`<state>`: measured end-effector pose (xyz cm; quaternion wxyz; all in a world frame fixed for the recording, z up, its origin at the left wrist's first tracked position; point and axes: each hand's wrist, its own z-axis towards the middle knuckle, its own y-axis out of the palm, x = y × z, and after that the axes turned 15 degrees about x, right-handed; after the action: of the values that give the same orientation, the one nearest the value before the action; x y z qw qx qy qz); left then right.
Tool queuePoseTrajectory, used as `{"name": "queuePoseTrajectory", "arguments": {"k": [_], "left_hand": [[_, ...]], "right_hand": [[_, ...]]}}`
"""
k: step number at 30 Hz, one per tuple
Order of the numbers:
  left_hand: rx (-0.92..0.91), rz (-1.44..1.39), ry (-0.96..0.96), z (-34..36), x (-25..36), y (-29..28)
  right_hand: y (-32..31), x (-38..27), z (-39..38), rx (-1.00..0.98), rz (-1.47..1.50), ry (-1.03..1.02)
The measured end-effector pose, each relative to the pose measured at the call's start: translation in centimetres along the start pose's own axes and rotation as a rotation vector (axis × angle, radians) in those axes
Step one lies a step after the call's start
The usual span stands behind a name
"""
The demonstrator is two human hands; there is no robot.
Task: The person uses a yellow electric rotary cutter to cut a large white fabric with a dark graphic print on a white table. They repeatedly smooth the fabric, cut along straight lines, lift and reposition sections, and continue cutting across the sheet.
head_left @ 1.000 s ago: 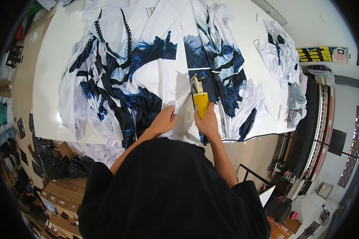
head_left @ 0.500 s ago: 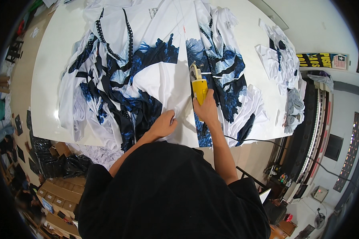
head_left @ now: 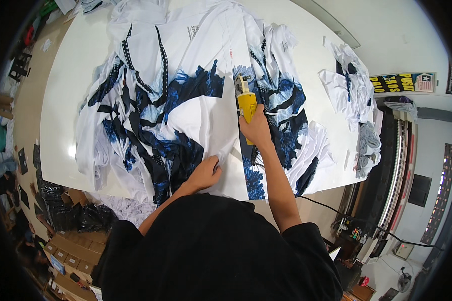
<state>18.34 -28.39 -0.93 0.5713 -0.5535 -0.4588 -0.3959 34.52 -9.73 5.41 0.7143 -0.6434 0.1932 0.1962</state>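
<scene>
My right hand point(head_left: 256, 128) is wrapped round a yellow electric rotary fabric cutter point(head_left: 247, 104). Its metal head points away from me, at the border between white fabric point(head_left: 198, 118) and a dark blue patterned strip point(head_left: 254, 181). A black cord trails off to the right from beneath my forearm. Closer to my body, my left hand point(head_left: 204, 174) is closed on the white fabric, left of the cutter. To its left lies a crumpled heap of white cloth with blue, coral-like print point(head_left: 191, 145). More printed cloth point(head_left: 291, 100) is bunched right of the cutter.
The large white table point(head_left: 60, 120) has curved-looking edges. Small white and blue cloth scraps point(head_left: 354, 90) lie at its right side, with grey cloth point(head_left: 369, 143) nearby. The black cord point(head_left: 344, 215) crosses past the table's near right edge. Cardboard boxes point(head_left: 80, 251) stand at lower left.
The cutter in my right hand has moved farther from me along the fabric border. My left hand stays closed on the white cloth. The whole view has shifted slightly.
</scene>
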Motion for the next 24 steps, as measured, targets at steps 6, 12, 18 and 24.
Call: {"name": "queuePoseTrajectory", "arguments": {"k": [6,12,18,24], "left_hand": [[-0.04,0.026,-0.054,0.4,1.2,-0.7],[-0.028,0.016,-0.032,0.0,0.7,-0.5],[-0.035,0.021,-0.031,0.0,0.3,-0.3],[-0.021,0.029,-0.003,-0.1,-0.1,0.2]], "right_hand": [[1.4,-0.8,3.9,0.012,0.011,-0.053],[2.1,-2.3,7.0,-0.034,-0.001,-0.022],[2.9,-3.3,9.9,-0.052,-0.033,-0.038],[3.1,-4.2,11.4,-0.038,0.001,-0.023]]}}
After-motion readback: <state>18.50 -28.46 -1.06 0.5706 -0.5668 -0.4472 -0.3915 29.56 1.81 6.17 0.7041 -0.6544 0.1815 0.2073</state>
